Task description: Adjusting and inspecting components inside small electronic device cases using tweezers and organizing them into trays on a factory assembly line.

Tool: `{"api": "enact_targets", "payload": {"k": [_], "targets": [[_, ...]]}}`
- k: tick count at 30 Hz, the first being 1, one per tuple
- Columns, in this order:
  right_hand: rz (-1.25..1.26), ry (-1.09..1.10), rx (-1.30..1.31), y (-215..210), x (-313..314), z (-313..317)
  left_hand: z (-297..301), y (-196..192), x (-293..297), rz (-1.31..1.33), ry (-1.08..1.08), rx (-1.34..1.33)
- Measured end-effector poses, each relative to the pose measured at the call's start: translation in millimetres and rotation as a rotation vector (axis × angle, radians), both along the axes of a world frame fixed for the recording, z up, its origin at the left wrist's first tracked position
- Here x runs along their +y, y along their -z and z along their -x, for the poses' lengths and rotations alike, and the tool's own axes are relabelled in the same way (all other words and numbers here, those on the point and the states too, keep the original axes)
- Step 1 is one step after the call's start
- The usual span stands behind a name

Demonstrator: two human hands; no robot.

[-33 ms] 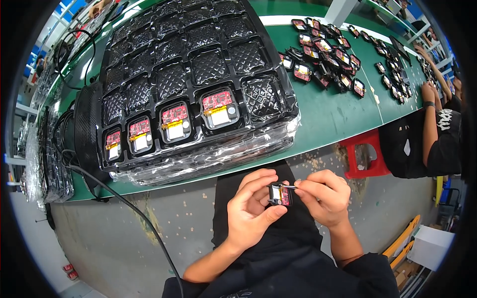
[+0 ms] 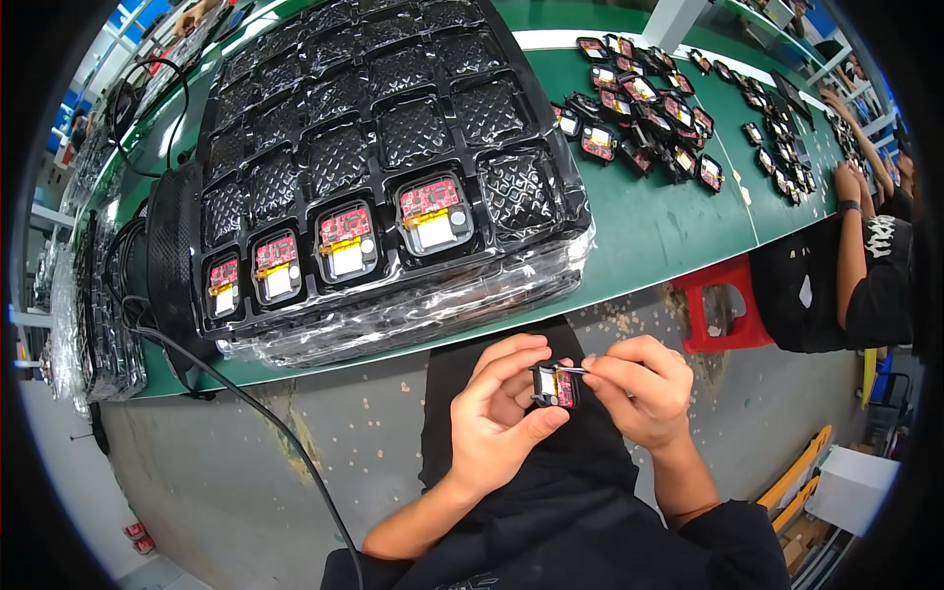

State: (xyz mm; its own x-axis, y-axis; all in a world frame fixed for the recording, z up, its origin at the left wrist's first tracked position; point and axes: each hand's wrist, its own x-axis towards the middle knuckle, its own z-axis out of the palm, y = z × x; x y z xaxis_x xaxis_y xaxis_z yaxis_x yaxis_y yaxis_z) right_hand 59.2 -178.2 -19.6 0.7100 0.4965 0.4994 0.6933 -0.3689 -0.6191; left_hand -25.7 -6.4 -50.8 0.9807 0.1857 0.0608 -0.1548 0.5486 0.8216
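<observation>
My left hand (image 2: pixel 499 418) grips a small black device housing (image 2: pixel 557 385) between thumb and fingers, in front of my lap. Inside the housing show a red circuit board and a white block. From the right, my right hand (image 2: pixel 644 390) pinches a thin metal tool (image 2: pixel 573 370), whose tip meets the upper edge of the housing; its exact kind is hard to make out. Beyond my hands, a black plastic tray (image 2: pixel 388 267) lies on top of a stack. Several similar open housings (image 2: pixel 433 216) with red boards sit in its nearest row.
More housings lie heaped (image 2: pixel 644 108) on the green table (image 2: pixel 654 236), right of the tray. A black cable (image 2: pixel 285 433) hangs down at left. A red stool (image 2: pixel 723 305) and a co-worker's arm (image 2: pixel 854 236) are at right. Wrapped trays (image 2: pixel 108 315) stand far left.
</observation>
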Motion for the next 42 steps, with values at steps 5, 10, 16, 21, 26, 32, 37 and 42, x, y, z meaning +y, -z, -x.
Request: {"api": "enact_targets", "payload": {"k": [5, 10, 16, 21, 26, 32, 37, 42], "targets": [[0.006, 0.002, 0.06, 1.5, -0.1, 2.3, 2.1, -0.1, -1.2, 0.023, 0.018, 0.032], [-0.027, 0.015, 0.066, 3.5, -0.8, 1.8, 1.0, -0.3, -3.3, 0.039, 0.017, 0.021], [0.0, 0.024, 0.134, 1.0, -0.2, 5.0, 0.3, 0.8, -3.5, 0.062, 0.015, 0.025], [0.064, 0.046, -0.097, -1.3, -1.9, -0.5, 1.3, 2.4, -1.8, 0.029, -0.013, 0.031], [0.103, 0.031, -0.179, -0.4, -0.7, 0.4, 1.6, -0.4, -2.8, -0.013, -0.024, 0.056], [0.086, 0.02, -0.182, 4.8, 0.3, 3.0, 4.1, 2.4, -5.2, 0.008, -0.002, 0.068], [0.011, 0.023, 0.026, 6.2, 0.5, 5.1, 3.4, 0.2, -2.9, 0.05, 0.005, 0.072], [0.003, 0.026, 0.065, 6.4, 2.6, 6.7, 4.6, 0.7, -4.5, 0.067, 0.015, 0.082]]}}
